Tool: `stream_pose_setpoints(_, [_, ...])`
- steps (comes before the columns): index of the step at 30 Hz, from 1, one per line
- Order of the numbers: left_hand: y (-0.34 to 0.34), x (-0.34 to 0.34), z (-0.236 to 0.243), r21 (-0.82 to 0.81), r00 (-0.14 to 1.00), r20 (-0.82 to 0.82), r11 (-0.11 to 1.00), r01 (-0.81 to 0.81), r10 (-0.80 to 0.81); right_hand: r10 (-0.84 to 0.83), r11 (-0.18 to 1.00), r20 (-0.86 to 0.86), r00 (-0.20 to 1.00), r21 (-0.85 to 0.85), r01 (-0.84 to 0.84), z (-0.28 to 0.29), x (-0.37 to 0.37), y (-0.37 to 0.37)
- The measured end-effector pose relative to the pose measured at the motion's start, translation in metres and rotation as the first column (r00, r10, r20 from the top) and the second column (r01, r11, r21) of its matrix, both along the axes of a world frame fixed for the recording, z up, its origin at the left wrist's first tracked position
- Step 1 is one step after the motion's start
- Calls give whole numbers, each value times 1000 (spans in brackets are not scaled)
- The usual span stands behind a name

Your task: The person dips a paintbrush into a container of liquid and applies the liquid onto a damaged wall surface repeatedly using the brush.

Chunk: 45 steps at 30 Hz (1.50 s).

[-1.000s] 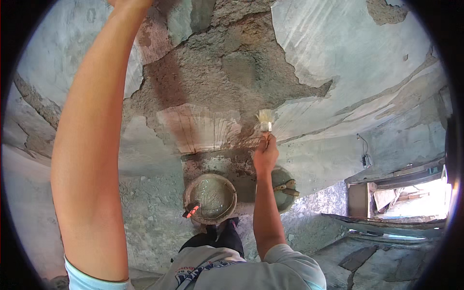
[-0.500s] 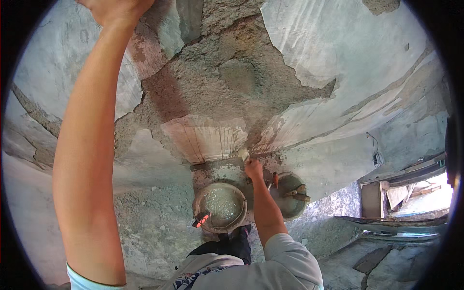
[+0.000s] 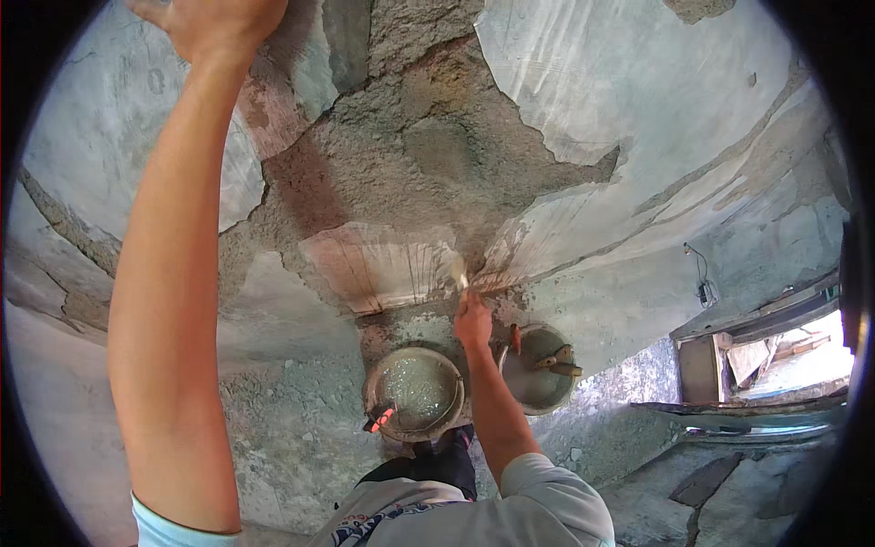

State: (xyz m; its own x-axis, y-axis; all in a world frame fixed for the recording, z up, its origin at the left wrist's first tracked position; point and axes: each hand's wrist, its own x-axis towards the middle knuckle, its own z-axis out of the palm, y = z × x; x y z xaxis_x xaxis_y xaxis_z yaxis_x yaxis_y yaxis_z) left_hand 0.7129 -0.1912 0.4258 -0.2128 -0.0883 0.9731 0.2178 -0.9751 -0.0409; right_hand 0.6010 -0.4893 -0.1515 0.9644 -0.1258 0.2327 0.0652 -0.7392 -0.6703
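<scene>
My right hand (image 3: 473,319) is closed round the handle of a brush (image 3: 459,273) with a pale, blurred head. The brush is held at the foot of the wall, where a patch of bare rough plaster (image 3: 401,169) narrows down between smoother pale areas. My left hand (image 3: 223,25) is raised high at the upper left, near the wall. One of its fingers is spread out; the rest are cut off by the picture's edge, so I cannot tell if it touches the wall. Below the brush stands a round bucket (image 3: 372,387) with cloudy, whitish liquid inside.
A second round bucket (image 3: 522,394) stands right of my right forearm, with wooden-handled tools (image 3: 563,363) across it. A red-handled tool (image 3: 515,339) leans at its left rim. An orange-and-black object (image 3: 379,418) sits on the first bucket's rim. A wire (image 3: 702,273) hangs at the right, near a bright opening.
My right hand and the brush have risen slightly along the wall, and the brush head is now blurred. My left hand stays raised; the whole view has shifted a little.
</scene>
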Motion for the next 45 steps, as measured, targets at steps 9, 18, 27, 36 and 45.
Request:
stream_pose_setpoints(9, [0, -9, -1, -16, 999, -53, 1000, -10, 9, 7, 985, -211, 977, -167, -43, 50, 5, -12])
stream_pose_setpoints(18, [-7, -13, 0, -92, 994, -105, 996, -16, 6, 144, 984, 282, 949, 60, -167, 236, 9, -10])
stream_pose_setpoints(27, [-21, -20, 0, -131, 985, -141, 988, 76, -95, 125, 989, 65, 990, -82, -119, 49, 18, -42])
stream_pose_setpoints(36, [-5, -34, 6, -102, 982, -168, 993, 64, -80, 130, 835, -213, 968, 550, 9, 161, -1, 36])
stream_pose_setpoints(45, [-13, -21, 3, -95, 989, -148, 995, 0, -14, 468, 773, 31, 883, 471, -425, 221, -63, 152])
